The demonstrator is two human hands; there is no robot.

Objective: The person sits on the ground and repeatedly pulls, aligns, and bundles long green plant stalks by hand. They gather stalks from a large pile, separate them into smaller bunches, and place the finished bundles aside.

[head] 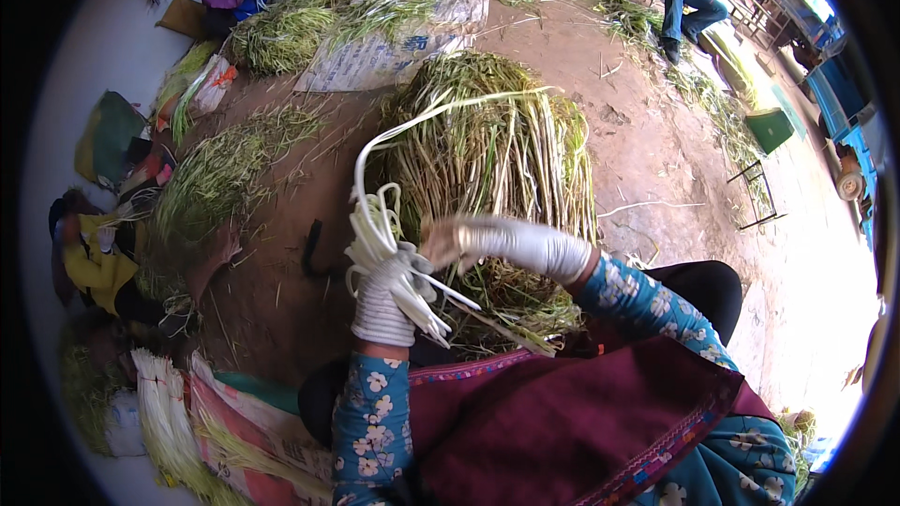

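Note:
My left hand [394,292], in a pale knitted glove, grips a bunch of white peeled plant stalks [373,232]. Several of them are looped over, and a long pair curves up and to the right. Close beside it on the right is my right hand [478,239], blurred, with a pale glove or wrap and bare fingertips; whether it holds a stalk cannot be made out. Beyond both hands stands a large heap of green and brown stalks [492,147]. Cut stalk ends stick out below my left hand, over my maroon apron [548,422].
Loose green stalks [211,169] lie on the floor at the left, near a seated person in yellow [102,260]. Other people sit at the upper left and upper right. Tied white stalk bundles [165,407] lie at the lower left. A printed woven sack [394,56] is spread behind the heap.

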